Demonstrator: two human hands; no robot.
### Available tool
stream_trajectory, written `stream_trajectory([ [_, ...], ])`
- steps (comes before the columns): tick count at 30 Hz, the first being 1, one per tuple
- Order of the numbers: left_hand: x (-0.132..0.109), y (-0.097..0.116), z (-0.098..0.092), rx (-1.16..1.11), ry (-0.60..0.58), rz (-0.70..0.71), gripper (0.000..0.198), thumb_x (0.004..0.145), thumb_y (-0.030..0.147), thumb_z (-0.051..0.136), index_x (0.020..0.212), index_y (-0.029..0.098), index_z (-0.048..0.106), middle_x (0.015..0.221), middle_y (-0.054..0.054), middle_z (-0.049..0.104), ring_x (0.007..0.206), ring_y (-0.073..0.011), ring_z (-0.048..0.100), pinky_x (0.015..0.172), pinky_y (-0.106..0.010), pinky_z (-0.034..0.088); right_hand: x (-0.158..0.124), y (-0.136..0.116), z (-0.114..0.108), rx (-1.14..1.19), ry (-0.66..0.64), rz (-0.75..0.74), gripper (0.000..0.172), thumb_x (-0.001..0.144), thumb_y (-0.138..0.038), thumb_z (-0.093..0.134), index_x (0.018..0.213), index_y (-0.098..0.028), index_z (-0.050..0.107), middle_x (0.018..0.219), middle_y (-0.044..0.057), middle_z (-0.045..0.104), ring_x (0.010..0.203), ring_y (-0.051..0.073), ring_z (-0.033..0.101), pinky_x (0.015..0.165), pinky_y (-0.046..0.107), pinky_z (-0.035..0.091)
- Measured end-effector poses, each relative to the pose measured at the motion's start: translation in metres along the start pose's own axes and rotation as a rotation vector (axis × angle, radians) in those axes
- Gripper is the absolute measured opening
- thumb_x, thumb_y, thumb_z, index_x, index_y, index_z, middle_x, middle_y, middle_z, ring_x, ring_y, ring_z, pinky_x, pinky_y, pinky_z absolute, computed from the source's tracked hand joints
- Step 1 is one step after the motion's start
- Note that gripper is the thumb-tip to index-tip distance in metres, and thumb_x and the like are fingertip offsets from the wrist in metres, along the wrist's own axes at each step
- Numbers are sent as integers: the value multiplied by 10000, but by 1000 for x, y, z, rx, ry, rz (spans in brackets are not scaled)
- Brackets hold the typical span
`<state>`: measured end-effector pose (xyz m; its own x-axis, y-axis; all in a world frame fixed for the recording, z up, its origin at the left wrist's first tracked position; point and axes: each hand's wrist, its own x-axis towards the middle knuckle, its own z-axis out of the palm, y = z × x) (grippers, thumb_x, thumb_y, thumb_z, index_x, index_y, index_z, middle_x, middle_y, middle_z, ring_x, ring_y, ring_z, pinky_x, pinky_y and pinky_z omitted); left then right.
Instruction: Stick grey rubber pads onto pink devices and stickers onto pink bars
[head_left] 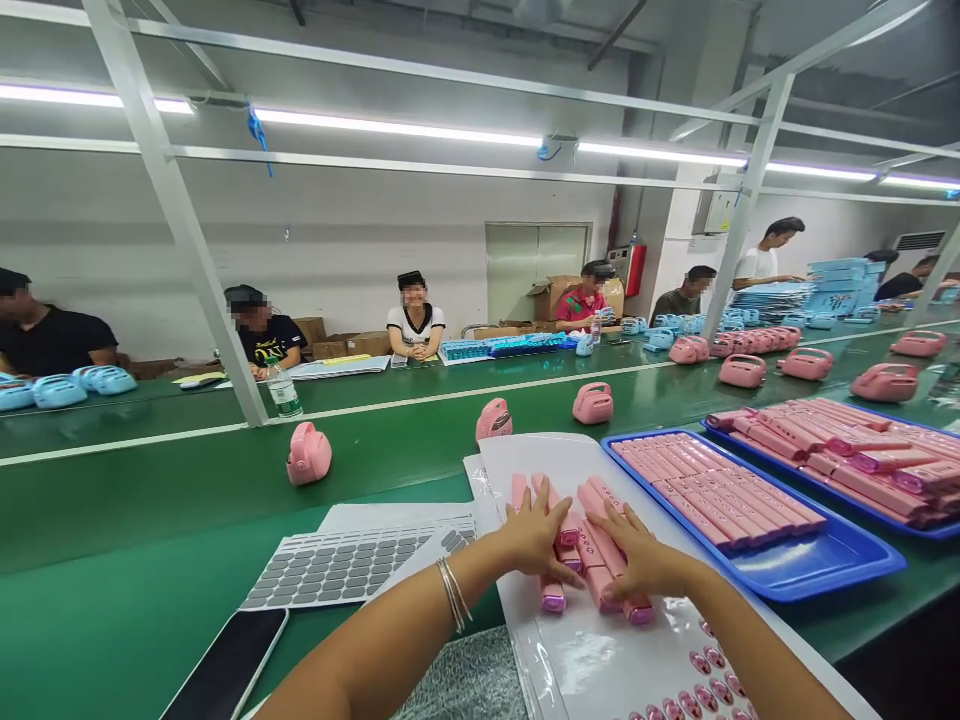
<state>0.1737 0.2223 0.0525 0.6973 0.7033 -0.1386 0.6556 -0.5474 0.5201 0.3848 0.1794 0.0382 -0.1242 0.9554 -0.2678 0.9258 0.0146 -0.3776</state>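
Note:
My left hand (531,535) lies spread over several pink rectangular bars (595,560) with shiny purple ends, its fingers apart. My right hand (646,556) rests on the right side of the same bars, fingers spread too. Parts of the bars are hidden under both hands. Beneath them is a glossy white sheet (570,650). Shiny pink oval stickers (703,697) sit on its near part, by my right forearm. A blue tray (795,575) with rows of similar pink bars stands to the right of my hands.
A second blue tray (952,532) holds piled bars. Left lie sheets of grey stickers (330,570), a phone (225,665) and bubble wrap (469,680). Pink handled cases (308,455) stand on the green belt (405,450). Several people sit across it; a metal post (180,230) rises at left.

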Motion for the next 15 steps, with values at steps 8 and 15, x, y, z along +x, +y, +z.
stream_trajectory([
  [8, -9, -2, 0, 53, -30, 29, 1178, 610, 496, 797, 1510, 245, 81, 1564, -168, -148, 1403, -455, -19, 1086, -650, 172, -2, -1, 18, -17, 188, -2, 714, 789, -382, 671, 1436, -231, 408, 1586, 126, 173, 1454, 357, 25, 1124, 569, 180],
  [15, -10, -2, 16, 175, 3, 36, 1390, 425, 405, 896, 1508, 224, 43, 1550, -195, -162, 1396, -473, -54, 1060, -696, 170, -10, 7, 39, 19, 477, -30, 429, 947, -439, 515, 1301, -196, 535, 1488, 111, 404, 1400, 330, 279, 1084, 598, 282],
])
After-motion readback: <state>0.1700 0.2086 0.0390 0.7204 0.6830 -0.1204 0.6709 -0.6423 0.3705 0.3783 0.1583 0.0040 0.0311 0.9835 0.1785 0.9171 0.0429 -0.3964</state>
